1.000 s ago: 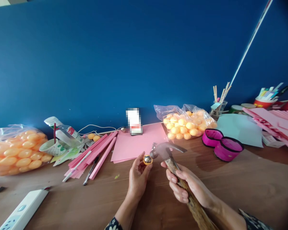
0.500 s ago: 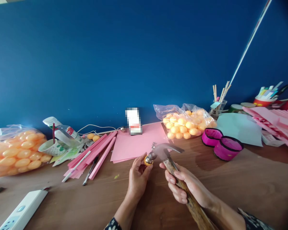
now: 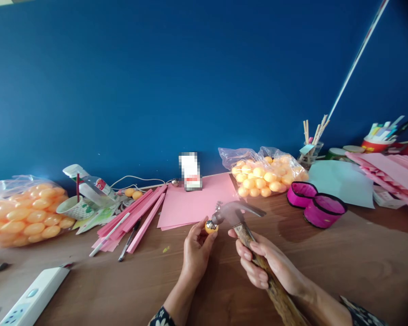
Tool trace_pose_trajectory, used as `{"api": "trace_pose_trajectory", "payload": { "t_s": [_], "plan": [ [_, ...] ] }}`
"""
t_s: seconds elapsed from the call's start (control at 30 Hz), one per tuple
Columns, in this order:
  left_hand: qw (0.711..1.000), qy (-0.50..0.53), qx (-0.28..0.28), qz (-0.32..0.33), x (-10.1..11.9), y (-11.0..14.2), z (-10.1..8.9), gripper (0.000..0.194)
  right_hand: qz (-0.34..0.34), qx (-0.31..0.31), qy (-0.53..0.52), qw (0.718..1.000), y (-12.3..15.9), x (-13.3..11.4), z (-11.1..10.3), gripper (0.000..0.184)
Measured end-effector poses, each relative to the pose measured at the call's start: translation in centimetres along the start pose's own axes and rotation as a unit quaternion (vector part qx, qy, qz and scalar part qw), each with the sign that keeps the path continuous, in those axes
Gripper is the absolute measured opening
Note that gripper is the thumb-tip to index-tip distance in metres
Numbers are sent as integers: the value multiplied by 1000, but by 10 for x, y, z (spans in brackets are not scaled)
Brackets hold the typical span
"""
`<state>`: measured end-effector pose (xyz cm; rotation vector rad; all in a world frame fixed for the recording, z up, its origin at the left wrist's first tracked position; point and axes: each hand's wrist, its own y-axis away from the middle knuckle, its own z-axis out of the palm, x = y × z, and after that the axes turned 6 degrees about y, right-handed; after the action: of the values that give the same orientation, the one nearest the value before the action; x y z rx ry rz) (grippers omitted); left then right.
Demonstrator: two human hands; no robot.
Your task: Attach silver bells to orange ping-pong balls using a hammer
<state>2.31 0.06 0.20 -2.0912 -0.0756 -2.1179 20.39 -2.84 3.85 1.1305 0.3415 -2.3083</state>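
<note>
Below a blue wall (image 3: 190, 81), the bench (image 3: 149, 290) carries pink paper (image 3: 182, 206); nearer, the left hand (image 3: 194, 256) pinches an orange-and-silver ball (image 3: 211, 229) between its fingers. The right hand's (image 3: 263, 262) fingers wrap a hammer (image 3: 244, 231), its head beside the ball.

Blurred hammer head (image 3: 234, 213), pixelated object (image 3: 191, 170), cropped power strip (image 3: 37, 290)

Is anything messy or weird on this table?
A little. Two orange balls lie loose while many others sit in plastic bags. The clear bottle leans sideways by the cup instead of standing straight. A tiny yellow-green scrap lies alone. I see no spill.
</note>
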Motion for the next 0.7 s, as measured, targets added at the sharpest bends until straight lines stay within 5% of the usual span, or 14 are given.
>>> {"api": "trace_pose_trajectory", "payload": {
  "t_s": [0.7],
  "plan": [
    [999,10,25,-27,-1,0,1,47,21,3,10,1000,-1,1,2,24]
  ]
}}
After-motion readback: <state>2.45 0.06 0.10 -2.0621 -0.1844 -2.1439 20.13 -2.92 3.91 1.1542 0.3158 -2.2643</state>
